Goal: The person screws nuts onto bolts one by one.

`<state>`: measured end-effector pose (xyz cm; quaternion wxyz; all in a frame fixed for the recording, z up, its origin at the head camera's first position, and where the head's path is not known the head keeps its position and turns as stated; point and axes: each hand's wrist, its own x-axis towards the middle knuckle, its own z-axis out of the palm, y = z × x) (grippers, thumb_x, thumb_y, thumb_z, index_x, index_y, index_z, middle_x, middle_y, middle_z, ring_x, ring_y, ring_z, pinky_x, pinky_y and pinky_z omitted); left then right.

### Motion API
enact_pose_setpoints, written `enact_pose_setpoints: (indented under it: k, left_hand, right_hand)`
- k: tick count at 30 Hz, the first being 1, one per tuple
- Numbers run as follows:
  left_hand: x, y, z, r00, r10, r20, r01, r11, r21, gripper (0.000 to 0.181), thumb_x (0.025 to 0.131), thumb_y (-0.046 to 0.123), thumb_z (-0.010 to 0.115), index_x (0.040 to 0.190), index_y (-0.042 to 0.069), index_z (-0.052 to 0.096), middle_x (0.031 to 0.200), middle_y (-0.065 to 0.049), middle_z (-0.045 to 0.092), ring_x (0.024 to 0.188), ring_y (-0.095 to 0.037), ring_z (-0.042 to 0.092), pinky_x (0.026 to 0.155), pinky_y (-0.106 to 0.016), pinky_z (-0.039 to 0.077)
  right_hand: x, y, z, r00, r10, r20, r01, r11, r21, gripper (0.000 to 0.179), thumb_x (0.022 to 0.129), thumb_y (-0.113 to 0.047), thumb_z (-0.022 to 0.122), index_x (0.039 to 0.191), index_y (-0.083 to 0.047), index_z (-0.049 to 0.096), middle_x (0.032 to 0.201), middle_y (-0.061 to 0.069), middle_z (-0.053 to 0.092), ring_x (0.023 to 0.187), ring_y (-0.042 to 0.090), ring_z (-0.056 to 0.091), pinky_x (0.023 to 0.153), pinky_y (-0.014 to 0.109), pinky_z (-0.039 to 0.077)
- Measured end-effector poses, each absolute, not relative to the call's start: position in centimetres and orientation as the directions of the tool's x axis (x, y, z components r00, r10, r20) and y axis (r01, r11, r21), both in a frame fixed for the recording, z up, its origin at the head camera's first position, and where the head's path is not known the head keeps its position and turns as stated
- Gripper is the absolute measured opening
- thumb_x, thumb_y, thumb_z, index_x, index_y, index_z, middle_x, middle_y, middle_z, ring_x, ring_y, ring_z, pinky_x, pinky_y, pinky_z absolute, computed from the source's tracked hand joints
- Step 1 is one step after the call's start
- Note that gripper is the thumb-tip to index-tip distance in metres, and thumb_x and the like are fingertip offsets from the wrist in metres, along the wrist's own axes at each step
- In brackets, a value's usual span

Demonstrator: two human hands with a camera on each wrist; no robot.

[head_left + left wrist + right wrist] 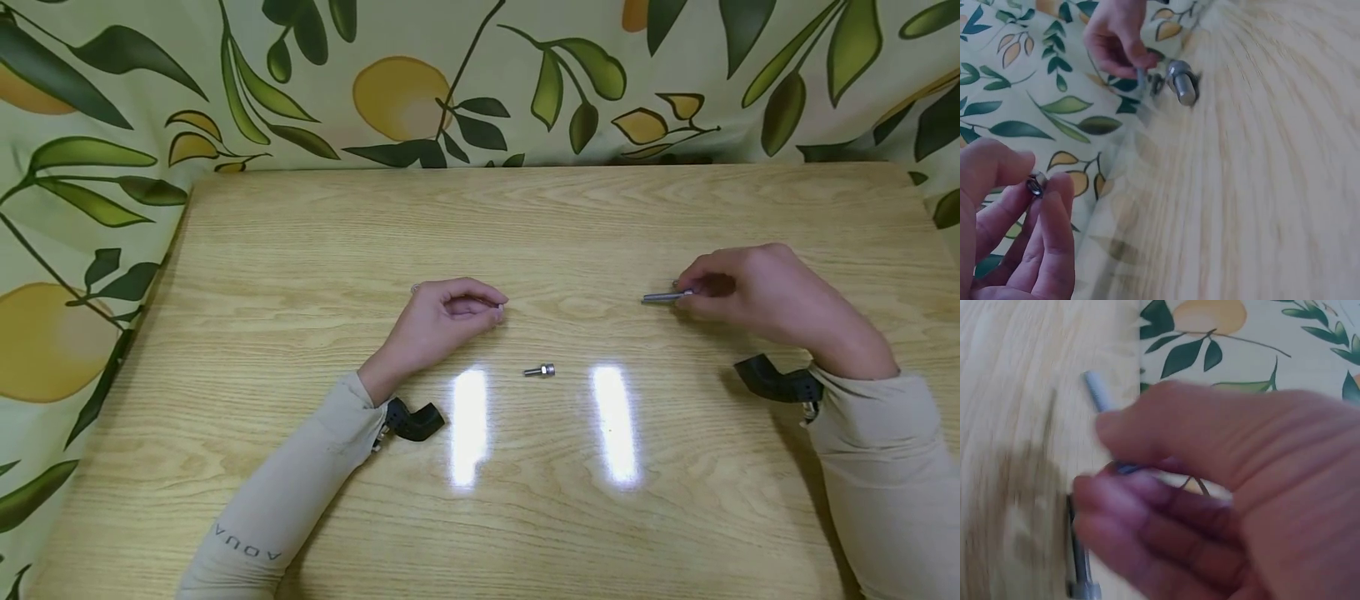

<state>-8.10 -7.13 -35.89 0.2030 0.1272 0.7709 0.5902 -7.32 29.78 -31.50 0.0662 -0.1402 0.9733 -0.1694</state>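
Observation:
My left hand (pixel 453 321) pinches a small metal nut (pixel 1036 184) between thumb and fingertips, above the table. Farther right, my right hand (pixel 757 292) grips a bolt (pixel 663 297) near one end, its threaded shank pointing left. In the right wrist view the shank (pixel 1097 390) juts out past the thumb, while the fingers cover its other end. Between the hands, a short bolt with a nut on it (pixel 540 370) lies on the table. Another metal bolt (pixel 1082 569) shows below the right fingers, partly hidden by them.
The wooden table (pixel 337 233) ends at a fruit-patterned cloth (pixel 480 83) along the back and left. A small metal piece (pixel 415 288) peeks out behind the left hand; its kind is unclear. Black wrist mounts (pixel 412 421) sit at both cuffs.

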Motion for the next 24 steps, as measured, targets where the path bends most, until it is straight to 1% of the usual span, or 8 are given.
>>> enact_pose_setpoints:
  k: [4,7,11,13,15,19,22,24]
  left_hand:
    - [-8.0,-7.1,-35.6,-0.886,0.429,-0.178,-0.077,0.243,0.967,0.026,0.088,0.024,0.073,0.11,0.01,0.07,0.1,-0.005,0.077,0.093,-0.015,0.074,0.084,-0.025,0.058]
    - [-8.0,-7.0,-35.5,-0.888,0.424,-0.177,-0.087,0.223,0.971,0.025,0.088,0.023,0.072,0.109,0.01,0.07,0.097,-0.005,0.077,0.092,-0.015,0.074,0.083,-0.025,0.057]
    - [-7.8,-6.9,-35.5,-0.887,0.425,-0.179,-0.099,0.203,0.974,0.021,0.088,0.022,0.072,0.107,0.011,0.07,0.097,-0.006,0.077,0.092,-0.014,0.073,0.081,-0.026,0.057]
    - [-7.8,-6.9,-35.6,-0.884,0.429,-0.183,-0.108,0.194,0.975,0.02,0.089,0.021,0.072,0.106,0.012,0.07,0.098,-0.007,0.077,0.092,-0.015,0.073,0.081,-0.027,0.057]
    - [-7.7,-6.9,-35.6,-0.88,0.434,-0.19,-0.118,0.188,0.975,0.02,0.089,0.021,0.072,0.107,0.012,0.07,0.099,-0.008,0.077,0.093,-0.016,0.073,0.081,-0.028,0.057]
    - [-7.6,-6.7,-35.8,-0.876,0.436,-0.207,-0.142,0.178,0.974,0.021,0.088,0.023,0.073,0.107,0.013,0.07,0.099,-0.005,0.076,0.094,-0.015,0.073,0.082,-0.029,0.057]
    - [-7.5,-6.6,-35.9,-0.875,0.432,-0.216,-0.157,0.168,0.973,0.022,0.088,0.024,0.074,0.107,0.014,0.07,0.099,-0.002,0.076,0.094,-0.015,0.073,0.081,-0.029,0.057]
    - [-7.5,-6.5,-36.1,-0.873,0.437,-0.216,-0.164,0.154,0.974,0.021,0.087,0.023,0.074,0.106,0.014,0.07,0.098,-0.003,0.076,0.093,-0.016,0.072,0.082,-0.029,0.057]
  right_hand:
    - [-7.0,29.1,-31.4,-0.95,-0.304,0.066,-0.3,0.838,-0.457,0.016,0.079,-0.012,0.08,0.089,-0.023,0.073,0.084,-0.005,0.072,0.067,-0.008,0.058,0.058,0.007,0.047]
    - [-6.8,28.5,-31.4,-0.957,-0.273,0.096,-0.277,0.763,-0.585,0.015,0.08,-0.012,0.08,0.09,-0.022,0.074,0.083,-0.012,0.071,0.067,-0.007,0.063,0.059,0.007,0.05]
    - [-6.7,27.6,-31.4,-0.982,-0.19,0.011,-0.132,0.64,-0.757,0.015,0.081,-0.016,0.08,0.095,-0.016,0.075,0.087,-0.015,0.072,0.071,0.001,0.069,0.061,0.013,0.055]
    - [-6.6,27.1,-31.5,-0.987,-0.159,-0.037,-0.065,0.591,-0.804,0.02,0.082,-0.019,0.079,0.1,-0.012,0.075,0.09,-0.012,0.074,0.075,0.003,0.07,0.063,0.014,0.055]
    - [-6.6,26.6,-31.8,-0.986,-0.142,-0.082,-0.009,0.548,-0.837,0.026,0.083,-0.022,0.078,0.104,-0.009,0.074,0.093,-0.012,0.075,0.08,0.004,0.071,0.067,0.014,0.055]
    - [-6.4,25.2,-32.4,-0.978,-0.133,-0.16,0.081,0.464,-0.882,0.032,0.083,-0.025,0.077,0.108,-0.006,0.072,0.096,-0.009,0.076,0.087,0.006,0.073,0.074,0.015,0.055]
    - [-6.2,24.2,-32.9,-0.967,-0.134,-0.218,0.147,0.407,-0.901,0.035,0.084,-0.028,0.077,0.11,-0.006,0.072,0.097,-0.006,0.077,0.091,0.008,0.073,0.077,0.017,0.056]
    - [-6.1,23.7,-33.2,-0.957,-0.145,-0.25,0.177,0.387,-0.905,0.035,0.084,-0.03,0.077,0.11,-0.007,0.072,0.098,-0.003,0.078,0.092,0.008,0.073,0.078,0.019,0.056]
